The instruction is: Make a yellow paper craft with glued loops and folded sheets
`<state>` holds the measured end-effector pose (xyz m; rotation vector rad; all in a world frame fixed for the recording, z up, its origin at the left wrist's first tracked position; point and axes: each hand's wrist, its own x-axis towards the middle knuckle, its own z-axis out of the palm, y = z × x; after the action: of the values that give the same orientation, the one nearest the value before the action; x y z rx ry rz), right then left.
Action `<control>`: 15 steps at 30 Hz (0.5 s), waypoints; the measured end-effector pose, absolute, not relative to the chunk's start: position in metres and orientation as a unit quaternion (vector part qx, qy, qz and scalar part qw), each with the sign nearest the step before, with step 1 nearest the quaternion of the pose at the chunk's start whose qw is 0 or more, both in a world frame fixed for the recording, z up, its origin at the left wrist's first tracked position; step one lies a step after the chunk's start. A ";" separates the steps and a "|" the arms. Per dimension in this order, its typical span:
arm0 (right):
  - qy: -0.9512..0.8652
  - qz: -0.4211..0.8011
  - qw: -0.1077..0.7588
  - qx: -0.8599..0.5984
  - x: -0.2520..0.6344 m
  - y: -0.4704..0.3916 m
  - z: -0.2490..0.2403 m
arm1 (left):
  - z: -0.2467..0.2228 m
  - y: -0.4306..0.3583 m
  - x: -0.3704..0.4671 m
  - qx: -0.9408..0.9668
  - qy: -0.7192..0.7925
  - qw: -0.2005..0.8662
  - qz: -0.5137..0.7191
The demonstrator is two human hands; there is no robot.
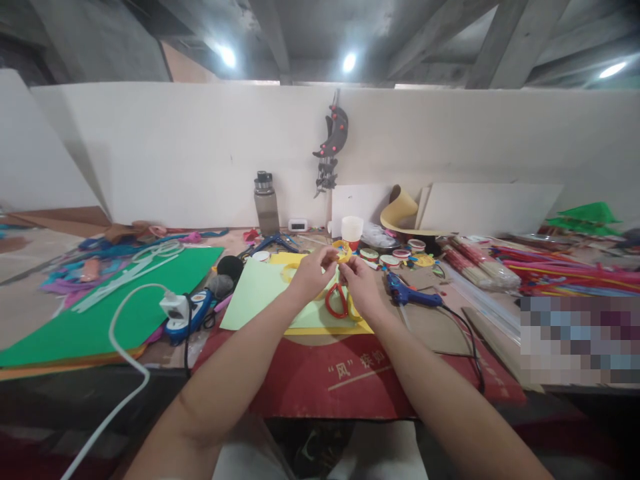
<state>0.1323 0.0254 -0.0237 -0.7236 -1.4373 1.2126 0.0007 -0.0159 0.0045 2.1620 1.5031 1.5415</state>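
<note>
My left hand (315,272) and my right hand (359,280) meet above the middle of the table, fingers pinched. Between their fingertips is a small yellow ring-shaped piece (342,251), which looks like curled foam or paper. Below the hands, scissors with red handles (336,301) rest on a pale green sheet (265,293). Another yellow ring-like piece (289,271) lies on that sheet, left of my left hand. A yellow strip (354,310) shows just under my right hand. Yellow sheets (320,330) stick out from beneath the green one.
A blue glue gun (413,293) with a black cord lies to the right. At left are green sheets (165,303) and a power strip (193,317) with a white plug. A bottle (267,205), a paper cup (352,232) and tape rolls (390,261) stand behind. Pipe cleaners (570,270) lie far right.
</note>
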 end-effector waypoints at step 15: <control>-0.605 0.534 0.515 -0.289 0.131 0.025 -0.026 | 0.008 -0.013 0.003 0.599 0.509 0.231 0.573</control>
<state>0.1312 0.0252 -0.0265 -0.6945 -1.4531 1.2833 0.0032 -0.0135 0.0083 1.6472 1.3989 1.5757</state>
